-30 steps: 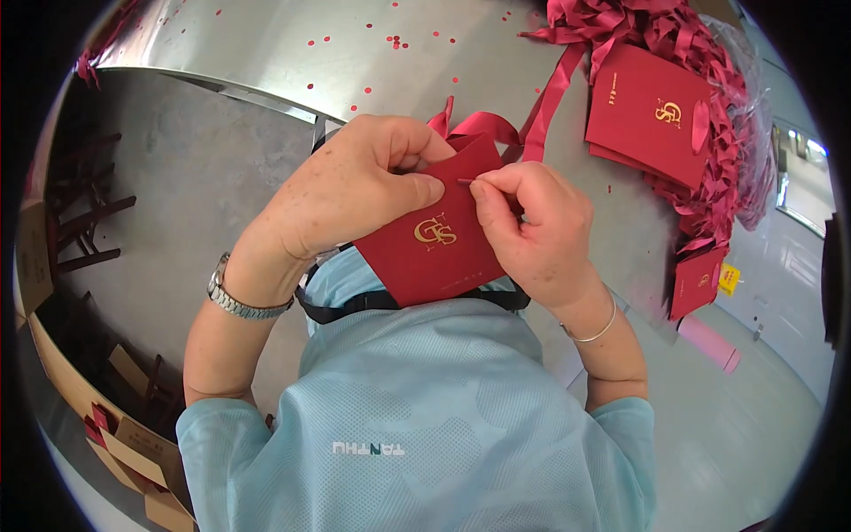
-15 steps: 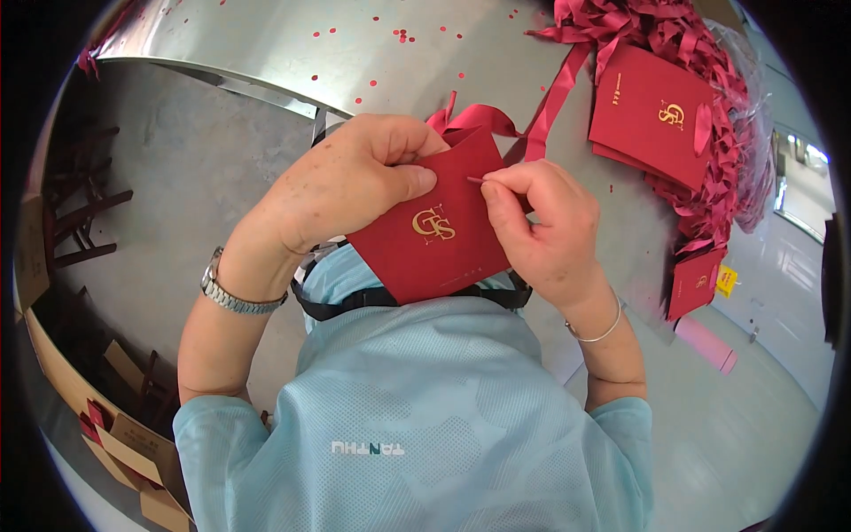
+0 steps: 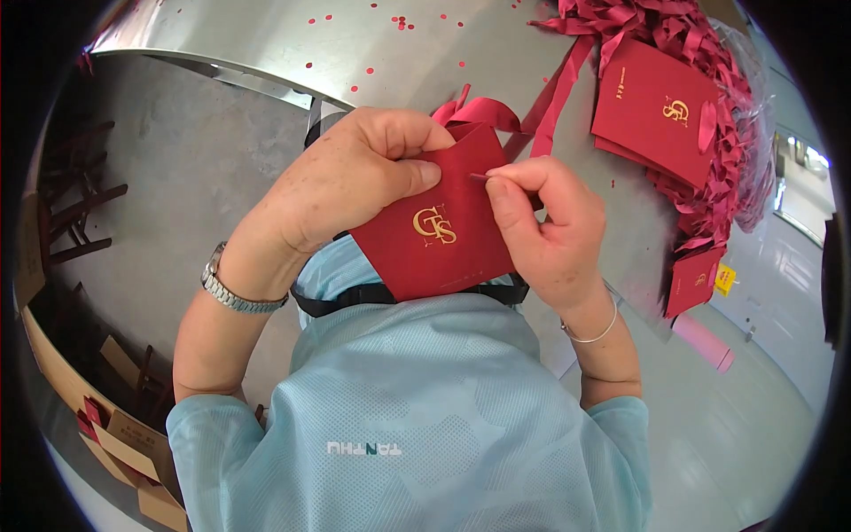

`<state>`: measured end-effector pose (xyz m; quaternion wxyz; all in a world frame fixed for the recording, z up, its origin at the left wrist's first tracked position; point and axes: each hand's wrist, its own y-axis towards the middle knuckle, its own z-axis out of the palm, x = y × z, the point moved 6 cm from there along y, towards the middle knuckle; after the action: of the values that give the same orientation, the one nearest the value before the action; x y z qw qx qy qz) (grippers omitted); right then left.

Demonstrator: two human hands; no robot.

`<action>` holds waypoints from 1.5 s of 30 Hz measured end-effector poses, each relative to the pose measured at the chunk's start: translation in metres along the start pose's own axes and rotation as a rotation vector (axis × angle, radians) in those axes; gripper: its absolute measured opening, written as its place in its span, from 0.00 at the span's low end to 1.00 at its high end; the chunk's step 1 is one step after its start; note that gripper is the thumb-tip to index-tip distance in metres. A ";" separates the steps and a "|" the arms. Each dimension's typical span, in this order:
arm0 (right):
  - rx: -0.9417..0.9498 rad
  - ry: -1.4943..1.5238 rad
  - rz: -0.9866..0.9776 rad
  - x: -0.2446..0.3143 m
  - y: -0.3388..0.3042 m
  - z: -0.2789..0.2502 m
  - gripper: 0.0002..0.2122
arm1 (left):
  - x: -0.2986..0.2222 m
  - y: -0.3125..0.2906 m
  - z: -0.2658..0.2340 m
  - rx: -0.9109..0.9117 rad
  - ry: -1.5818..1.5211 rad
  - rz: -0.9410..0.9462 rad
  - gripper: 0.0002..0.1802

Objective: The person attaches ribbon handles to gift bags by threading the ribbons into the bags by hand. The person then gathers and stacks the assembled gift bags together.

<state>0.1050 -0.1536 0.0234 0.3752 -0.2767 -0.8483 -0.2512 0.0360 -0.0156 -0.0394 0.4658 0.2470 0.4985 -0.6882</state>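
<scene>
A red paper gift bag with a gold monogram is held in front of my body. My left hand grips its upper edge, the thumb on the front face and the fingers curled behind or inside the opening. With thumb and forefinger, my right hand pinches a short end of red ribbon that sticks out of the bag's front face. A wider loop of red ribbon rises from the bag's far side. Where this ribbon is fixed inside the bag is hidden.
A metal table ahead carries scattered red paper dots. At the right lie a large heap of red ribbons, several flat red bags, and a pink roll. Open cardboard boxes and dark stools stand at the left.
Both hands and the bag hold almost the same pose. The right hand has shifted very slightly to the right, still pinching the ribbon end.
</scene>
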 end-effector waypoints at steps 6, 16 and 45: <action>0.036 -0.031 -0.070 0.001 0.004 0.001 0.04 | -0.001 -0.003 -0.001 -0.048 0.016 0.014 0.12; 0.016 -0.127 -0.119 0.007 0.008 0.003 0.06 | -0.009 -0.007 0.001 -0.114 0.239 0.167 0.11; 0.280 -0.160 -0.084 0.011 0.022 0.006 0.16 | -0.032 -0.004 0.000 -0.075 0.215 -0.064 0.11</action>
<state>0.1102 -0.1311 0.0337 0.3308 -0.2051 -0.9129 -0.1229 0.0470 -0.0031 -0.0120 0.3962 0.2856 0.5788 -0.6531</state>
